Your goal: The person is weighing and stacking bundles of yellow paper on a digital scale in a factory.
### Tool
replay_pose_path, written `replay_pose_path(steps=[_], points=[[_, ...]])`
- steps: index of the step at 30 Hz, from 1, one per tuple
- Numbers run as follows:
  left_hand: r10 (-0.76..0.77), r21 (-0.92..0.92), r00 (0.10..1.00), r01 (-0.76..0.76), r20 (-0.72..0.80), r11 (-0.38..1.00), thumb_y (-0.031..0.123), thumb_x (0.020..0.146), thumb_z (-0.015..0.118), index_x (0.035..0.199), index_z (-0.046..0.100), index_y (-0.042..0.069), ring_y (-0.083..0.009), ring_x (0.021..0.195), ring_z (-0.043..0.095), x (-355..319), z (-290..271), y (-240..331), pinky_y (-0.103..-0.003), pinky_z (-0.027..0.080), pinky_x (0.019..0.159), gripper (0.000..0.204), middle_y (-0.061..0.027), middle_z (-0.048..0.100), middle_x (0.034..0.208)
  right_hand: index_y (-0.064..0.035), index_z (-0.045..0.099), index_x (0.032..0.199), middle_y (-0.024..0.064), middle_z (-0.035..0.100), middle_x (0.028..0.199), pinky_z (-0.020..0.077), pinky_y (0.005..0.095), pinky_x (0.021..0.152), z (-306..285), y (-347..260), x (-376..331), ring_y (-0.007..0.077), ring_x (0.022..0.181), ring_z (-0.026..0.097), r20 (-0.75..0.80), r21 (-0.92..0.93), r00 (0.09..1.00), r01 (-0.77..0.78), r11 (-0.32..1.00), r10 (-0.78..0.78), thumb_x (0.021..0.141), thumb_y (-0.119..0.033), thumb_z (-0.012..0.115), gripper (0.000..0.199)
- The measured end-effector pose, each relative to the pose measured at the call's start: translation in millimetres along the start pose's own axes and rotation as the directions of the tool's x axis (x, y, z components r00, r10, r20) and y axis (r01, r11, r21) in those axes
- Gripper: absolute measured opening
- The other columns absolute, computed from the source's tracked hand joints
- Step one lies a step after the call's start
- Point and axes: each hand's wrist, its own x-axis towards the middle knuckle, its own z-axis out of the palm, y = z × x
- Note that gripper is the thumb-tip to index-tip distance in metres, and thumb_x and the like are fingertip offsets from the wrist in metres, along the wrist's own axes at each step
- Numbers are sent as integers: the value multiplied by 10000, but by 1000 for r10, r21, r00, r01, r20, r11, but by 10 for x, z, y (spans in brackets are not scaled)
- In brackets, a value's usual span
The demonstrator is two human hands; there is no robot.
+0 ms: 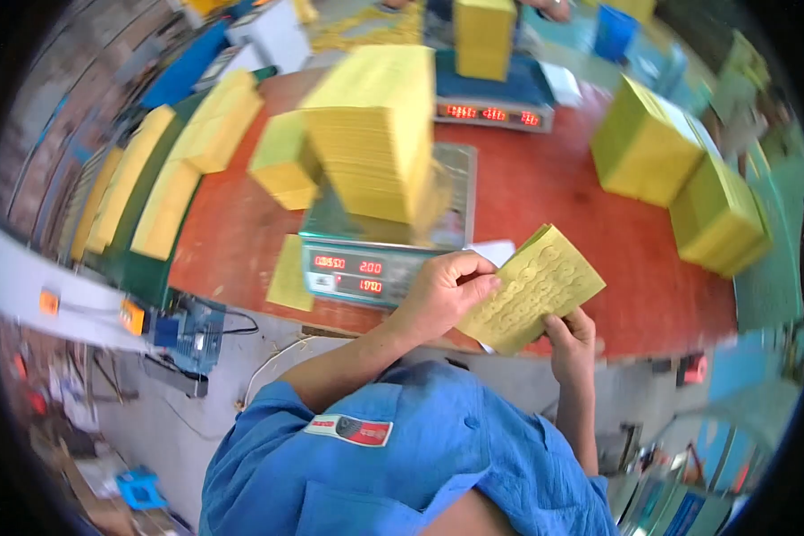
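Observation:
Between my two hands is a thin stack of yellow paper sheets (545, 284) pressed with rows of round marks. My left hand (451, 290) pinches its left edge with thumb and fingers. At its lower right edge, my right hand (570, 338) grips with the thumb on top and the fingers underneath. Left of the sheets stands a digital scale (393, 272) with a lit red display. A tall stack of yellow paper (371, 152) rests on its pan, blurred along the right side. A white slip (491, 254) lies just beyond my left hand.
The red table (536, 196) bears a smaller paper block (286, 161) left of the scale and two large paper stacks (652, 143) at right. A second scale (491, 98) with paper on it stands at the back. Long paper rows (165, 205) line the left. Another person's hand (556, 9) shows at the far edge.

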Motion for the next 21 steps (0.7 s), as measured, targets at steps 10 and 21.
replay_pose_path(steps=[10, 21], points=[[-50, 98, 993, 61, -109, 993, 292, 889, 666, 757, 614, 105, -65, 577, 537, 1225, -2354, 914, -215, 396, 522, 235, 24, 600, 662, 57, 608, 1116, 70, 653, 894, 482, 254, 612, 2110, -1742, 1625, 97, 749, 604, 212, -11, 864, 468, 883, -456, 880, -138, 666, 312], [-331, 109, 936, 319, 124, 942, 334, 901, 648, 806, 621, 115, -82, 550, 505, 2036, -2777, 179, -233, 337, 482, 241, 12, 587, 682, 74, 633, 1110, 79, 659, 807, 479, 244, 522, 2313, -1419, 2410, 122, 615, 616, 118, -139, 936, 348, 927, -333, 829, -119, 707, 349]])
